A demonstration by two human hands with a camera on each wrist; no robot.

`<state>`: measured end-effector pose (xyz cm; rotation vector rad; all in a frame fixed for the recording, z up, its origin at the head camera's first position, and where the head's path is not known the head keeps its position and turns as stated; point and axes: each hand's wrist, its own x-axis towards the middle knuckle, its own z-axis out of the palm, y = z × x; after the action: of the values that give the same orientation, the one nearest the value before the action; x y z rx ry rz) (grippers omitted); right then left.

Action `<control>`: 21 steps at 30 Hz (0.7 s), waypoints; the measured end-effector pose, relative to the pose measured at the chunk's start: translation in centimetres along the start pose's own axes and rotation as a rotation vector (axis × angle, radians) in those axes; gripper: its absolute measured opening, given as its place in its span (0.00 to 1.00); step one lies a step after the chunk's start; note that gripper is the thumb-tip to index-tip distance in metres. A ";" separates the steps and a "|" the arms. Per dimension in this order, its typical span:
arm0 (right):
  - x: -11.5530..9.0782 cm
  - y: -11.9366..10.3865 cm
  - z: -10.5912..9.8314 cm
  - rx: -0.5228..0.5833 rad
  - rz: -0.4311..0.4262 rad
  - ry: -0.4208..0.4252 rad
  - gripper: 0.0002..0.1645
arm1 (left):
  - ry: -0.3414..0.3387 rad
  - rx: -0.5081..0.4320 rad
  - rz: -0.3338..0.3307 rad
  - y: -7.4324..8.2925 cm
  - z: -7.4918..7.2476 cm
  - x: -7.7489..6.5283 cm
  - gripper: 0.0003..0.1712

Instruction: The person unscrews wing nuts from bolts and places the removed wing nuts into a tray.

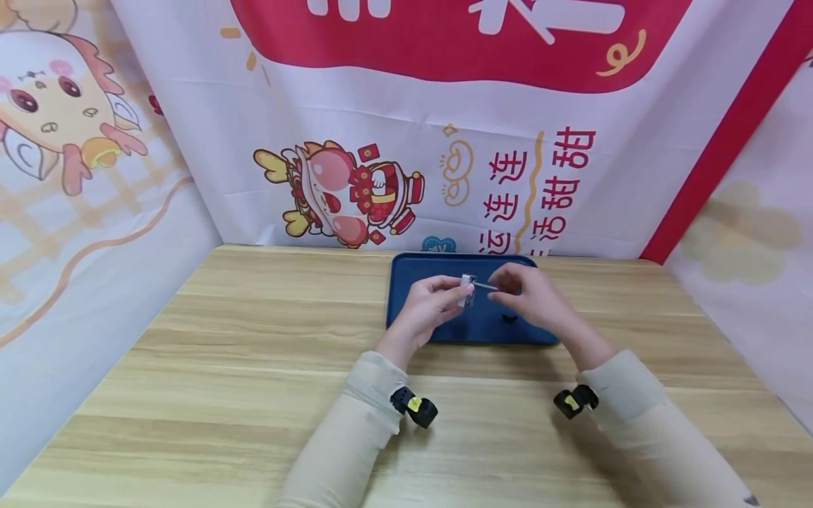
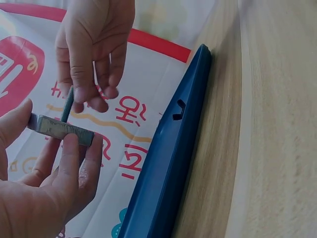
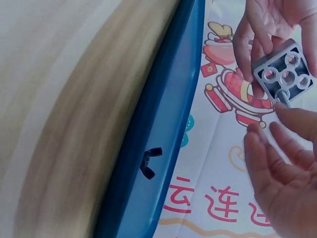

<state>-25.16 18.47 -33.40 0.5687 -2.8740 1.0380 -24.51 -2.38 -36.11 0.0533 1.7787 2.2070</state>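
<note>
My left hand [image 1: 432,303] holds a grey square metal block [image 1: 466,291] between thumb and fingers. In the right wrist view the face of the block [image 3: 283,74] shows several round sockets. A threaded bolt [image 2: 68,105] sticks out of it, close to one corner. Beside the bolt's free end is my right hand [image 1: 530,293], thumb and index finger spread on either side of it. The other fingers of that right hand [image 2: 96,49] are loosely bent. Below, a black wing nut [image 3: 150,162] lies in the blue tray [image 1: 406,268].
The tray lies near the back edge of the wooden table [image 1: 267,353], under both hands. A printed cloth [image 1: 406,99] hangs behind the table, with more cloth at the sides. Each wrist wears a black strap with a small camera [image 1: 416,406].
</note>
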 end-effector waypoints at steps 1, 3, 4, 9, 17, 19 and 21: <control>-0.1 0.0 0.1 0.010 -0.009 0.003 0.12 | 0.000 -0.004 -0.003 0.0 0.1 0.0 0.19; -0.2 -0.1 0.2 0.024 -0.030 0.012 0.11 | -0.001 -0.005 -0.009 0.0 0.2 0.0 0.19; -0.3 -0.1 0.3 0.029 -0.044 0.017 0.10 | 0.000 -0.011 -0.014 0.0 0.2 0.0 0.19; -0.5 -0.3 0.8 0.037 -0.090 0.033 0.08 | -0.015 -0.040 -0.047 0.0 0.3 0.0 0.18; -0.7 0.0 1.6 0.039 -0.084 0.066 0.13 | -0.085 -0.072 -0.100 -0.2 0.1 0.0 0.20; -0.8 0.1 1.7 0.032 -0.093 0.073 0.14 | -0.099 -0.077 -0.108 -0.3 0.1 0.1 0.20; -0.8 0.2 1.7 0.026 -0.102 0.072 0.14 | -0.110 -0.081 -0.118 -0.3 0.1 0.1 0.21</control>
<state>-24.30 17.81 -34.96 0.6580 -2.7416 1.0599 -24.53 -2.22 -36.42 0.0492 1.5917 2.1469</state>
